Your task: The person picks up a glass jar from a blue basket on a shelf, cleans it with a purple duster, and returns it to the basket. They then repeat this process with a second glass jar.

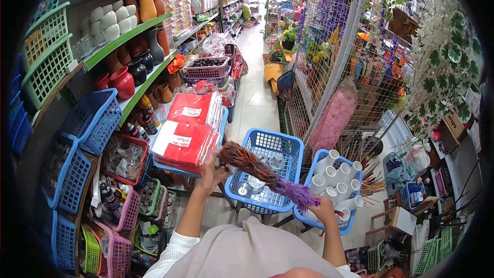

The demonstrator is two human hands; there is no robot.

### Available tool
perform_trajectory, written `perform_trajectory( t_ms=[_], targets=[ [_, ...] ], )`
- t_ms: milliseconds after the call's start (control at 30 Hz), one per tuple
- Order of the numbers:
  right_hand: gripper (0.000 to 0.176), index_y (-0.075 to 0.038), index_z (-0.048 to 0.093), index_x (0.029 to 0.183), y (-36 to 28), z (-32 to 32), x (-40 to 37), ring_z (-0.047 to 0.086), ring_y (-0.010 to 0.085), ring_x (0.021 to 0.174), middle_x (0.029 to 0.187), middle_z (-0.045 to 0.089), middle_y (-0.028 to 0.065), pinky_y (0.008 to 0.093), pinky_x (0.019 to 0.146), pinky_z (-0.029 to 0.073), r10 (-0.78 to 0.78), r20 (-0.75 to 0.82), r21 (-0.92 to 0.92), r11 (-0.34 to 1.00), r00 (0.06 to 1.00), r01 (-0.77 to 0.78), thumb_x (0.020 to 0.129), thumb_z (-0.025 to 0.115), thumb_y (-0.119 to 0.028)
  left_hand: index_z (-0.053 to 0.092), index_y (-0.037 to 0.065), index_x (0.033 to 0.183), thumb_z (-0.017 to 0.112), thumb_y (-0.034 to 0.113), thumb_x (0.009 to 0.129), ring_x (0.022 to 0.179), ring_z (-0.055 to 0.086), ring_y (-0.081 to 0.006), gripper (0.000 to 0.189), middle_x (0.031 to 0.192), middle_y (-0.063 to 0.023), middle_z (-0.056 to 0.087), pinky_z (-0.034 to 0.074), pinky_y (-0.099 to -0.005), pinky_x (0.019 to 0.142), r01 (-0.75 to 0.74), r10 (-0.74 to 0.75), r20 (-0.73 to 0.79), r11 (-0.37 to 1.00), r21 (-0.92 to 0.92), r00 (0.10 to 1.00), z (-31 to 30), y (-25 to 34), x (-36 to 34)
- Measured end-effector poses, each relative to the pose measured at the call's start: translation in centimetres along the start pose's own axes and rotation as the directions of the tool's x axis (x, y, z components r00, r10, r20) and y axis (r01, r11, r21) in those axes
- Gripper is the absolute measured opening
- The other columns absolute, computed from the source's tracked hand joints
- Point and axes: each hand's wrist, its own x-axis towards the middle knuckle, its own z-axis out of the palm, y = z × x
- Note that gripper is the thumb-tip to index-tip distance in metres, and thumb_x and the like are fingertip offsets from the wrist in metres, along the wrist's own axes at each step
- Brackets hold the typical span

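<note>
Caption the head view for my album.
Left hand and right hand hold a brown-purple bundle over a blue basket.

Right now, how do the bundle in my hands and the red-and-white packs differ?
The bundle is brown and purple; the packs are red and white. The bundle is long and shaggy; the packs flat-faced and rectangular. The left hand and right hand hold the bundle; the packs lie stacked. Both are multicoloured.
</note>
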Motion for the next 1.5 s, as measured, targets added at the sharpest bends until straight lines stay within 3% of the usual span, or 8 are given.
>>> perform_trajectory(
  t_ms=[167, 333, 900, 1100, 1167, 1267, 1433, 1500],
  targets=[
    [0.033, -0.009, 0.071, 0.096, 1.3, 1.8, -0.3, 0.067, 0.0315, 0.07, 0.077, 0.068, 0.0154, 0.0373, 0.064, 0.05, -0.134, 0.108, 0.132, 0.984, 0.985, 0.119, 0.071, 0.075, -0.03, 0.037, 0.011, 0.138, 0.029, 0.07, 0.089, 0.114, 0.054, -0.0228, 0.078, 0.129, -0.0102, 0.051, 0.045, -0.0435, 0.096, -0.122, 0.119, 0.04, 0.99, 0.069, 0.992, -2.3, -0.8, 1.5],
    [0.033, -0.01, 0.071, 0.096, 1.9, 1.0, 0.5, 0.067, 0.0306, 0.071, 0.078, 0.068, 0.0157, 0.0373, 0.064, 0.05, -0.005, -0.081, -0.059, 0.998, 0.997, 0.0, 0.071, 0.074, -0.031, 0.037, 0.013, 0.138, 0.028, 0.07, 0.089, 0.118, 0.052, -0.025, 0.075, 0.127, -0.0092, 0.05, 0.045, -0.0457, 0.096, 0.04, -0.04, 0.0, 0.99, 0.134, 0.999, 0.0, 1.0, 0.3],
    [0.034, -0.008, 0.071, 0.098, 1.4, 1.1, -0.2, 0.066, 0.0325, 0.073, 0.081, 0.068, 0.0177, 0.038, 0.067, 0.05, -0.036, 0.07, 0.044, 0.998, 0.997, 0.033, 0.072, 0.072, -0.03, 0.033, 0.014, 0.142, 0.036, 0.066, 0.092, 0.114, 0.052, -0.0214, 0.072, 0.132, -0.0055, 0.046, 0.044, -0.0416, 0.097, -0.081, 0.079, 0.049, 0.996, 0.04, 0.996, -1.4, -0.4, 2.1],
    [0.03, -0.004, 0.07, 0.095, 0.8, -0.3, 0.5, 0.067, 0.033, 0.073, 0.08, 0.067, 0.0186, 0.0381, 0.065, 0.05, 0.118, -0.166, 0.042, 0.993, 0.979, -0.113, 0.075, 0.07, -0.027, 0.029, 0.015, 0.146, 0.044, 0.061, 0.091, 0.125, 0.044, -0.0206, 0.073, 0.139, -0.0052, 0.042, 0.039, -0.0394, 0.101, 0.024, -0.025, 0.001, 0.968, 0.249, 1.0, -6.2, -4.1, 3.1],
    [0.029, -0.005, 0.07, 0.094, 1.0, 0.9, 0.6, 0.067, 0.0326, 0.072, 0.078, 0.067, 0.0184, 0.0383, 0.064, 0.05, 0.001, -0.161, 0.136, 0.99, 0.987, 0.021, 0.075, 0.07, -0.026, 0.026, 0.014, 0.148, 0.049, 0.052, 0.093, 0.13, 0.038, -0.022, 0.07, 0.141, -0.0053, 0.04, 0.038, -0.0372, 0.102, 0.076, -0.074, -0.018, 0.944, 0.321, 0.997, -1.7, -1.2, 1.1],
    [0.029, -0.007, 0.07, 0.093, -0.3, 0.8, 0.7, 0.066, 0.034, 0.069, 0.074, 0.066, 0.0172, 0.0388, 0.063, 0.05, -0.032, -0.124, 0.06, 0.997, 0.992, 0.04, 0.074, 0.072, -0.029, 0.032, 0.009, 0.144, 0.061, 0.028, 0.093, 0.117, 0.049, -0.0164, 0.062, 0.134, -0.0073, 0.046, 0.039, -0.0336, 0.099, -0.025, 0.001, 0.06, 0.917, 0.399, 0.998, -2.7, -3.2, 1.7],
    [0.029, -0.01, 0.071, 0.092, -1.0, 0.4, 0.2, 0.065, 0.0353, 0.069, 0.073, 0.066, 0.0161, 0.0398, 0.062, 0.05, -0.039, -0.182, -0.056, 0.998, 0.982, 0.029, 0.073, 0.073, -0.032, 0.036, 0.005, 0.141, 0.062, 0.026, 0.092, 0.113, 0.05, -0.0178, 0.059, 0.135, -0.0103, 0.045, 0.042, -0.033, 0.096, -0.043, 0.01, 0.063, 0.833, 0.552, 0.998, -3.4, -3.8, 2.7],
    [0.029, -0.01, 0.071, 0.091, -0.5, 0.2, -0.2, 0.065, 0.0348, 0.068, 0.072, 0.066, 0.0167, 0.0402, 0.062, 0.05, -0.127, -0.088, -0.065, 0.99, 0.988, 0.121, 0.073, 0.073, -0.033, 0.035, 0.005, 0.143, 0.065, 0.025, 0.09, 0.109, 0.052, -0.0197, 0.064, 0.133, -0.0155, 0.044, 0.043, -0.0329, 0.094, -0.372, 0.169, 0.37, 0.714, 0.593, 0.913, -4.5, -4.3, 3.7]
  ],
)
